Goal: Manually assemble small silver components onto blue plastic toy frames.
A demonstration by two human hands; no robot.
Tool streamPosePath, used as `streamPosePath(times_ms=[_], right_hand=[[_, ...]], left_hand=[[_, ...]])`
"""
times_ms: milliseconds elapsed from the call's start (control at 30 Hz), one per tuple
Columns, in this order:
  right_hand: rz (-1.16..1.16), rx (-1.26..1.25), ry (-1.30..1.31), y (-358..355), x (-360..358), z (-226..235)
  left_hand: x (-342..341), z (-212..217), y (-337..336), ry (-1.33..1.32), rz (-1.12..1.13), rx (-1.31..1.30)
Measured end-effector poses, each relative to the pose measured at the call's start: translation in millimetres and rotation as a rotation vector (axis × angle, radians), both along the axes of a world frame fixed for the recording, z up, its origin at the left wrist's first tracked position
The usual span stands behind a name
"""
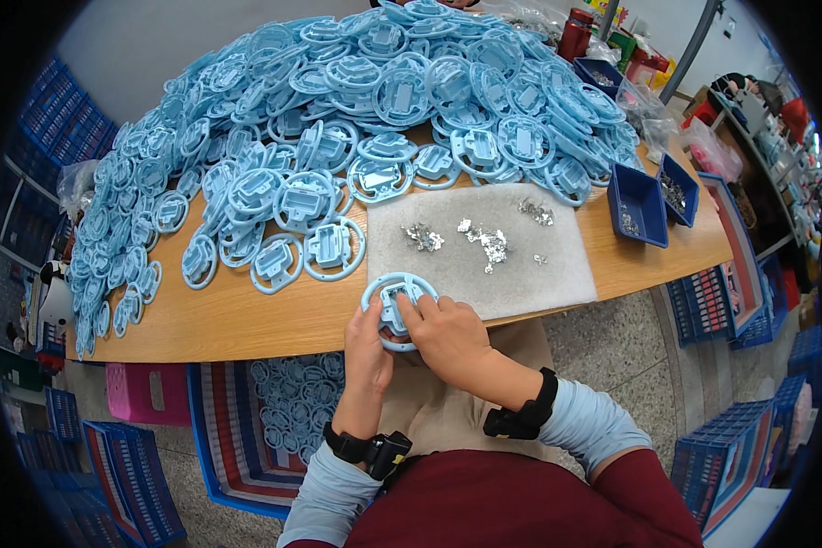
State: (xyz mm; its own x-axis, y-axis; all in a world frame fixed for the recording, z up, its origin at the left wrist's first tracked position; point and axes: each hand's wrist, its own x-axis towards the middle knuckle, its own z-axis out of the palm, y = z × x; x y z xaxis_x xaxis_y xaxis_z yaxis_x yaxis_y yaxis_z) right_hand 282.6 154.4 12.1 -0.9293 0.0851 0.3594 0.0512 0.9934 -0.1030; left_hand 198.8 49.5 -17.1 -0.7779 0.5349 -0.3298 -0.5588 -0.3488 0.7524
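A light-blue plastic ring (391,315) with a boxy centre lies between the two hands, just off the near edge of the worktop (338,311). The left hand (365,354) grips the ring by its left side. The right hand (450,338), its fingers drawn close together, reaches over the ring from the right and touches its centre; whether it pinches a small part cannot be told. Beyond the hands lies a pale mat (543,269) bearing loose clusters of small silvery metal pieces (493,248). Farther beyond and to the left of the hands rises a heap of similar rings (356,75). To the right of the right hand, well apart, stand two dark-blue bins (638,196) containing small pieces. Below and left of the left hand, a crate (212,457) holds more rings.
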Motion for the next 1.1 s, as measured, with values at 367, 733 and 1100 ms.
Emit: streamPosePath(times_ms=[367, 733, 1100], right_hand=[[-0.011, 0.025, 0.057, 0.2, 0.0, -3.4], [0.035, -0.105, -0.141, 1.0, -8.2, 6.6], [0.056, -0.703, 0.259, 46.3, 14.4, 2.9]], left_hand=[[0.7, -3.6, 2.6, 0.007, 0.044, 0.0], [9.2, -1.6, 1.8, 0.045, 0.061, 0.0], [1.5, -13.1, -162.1, -0.048, 0.375, -0.001]])
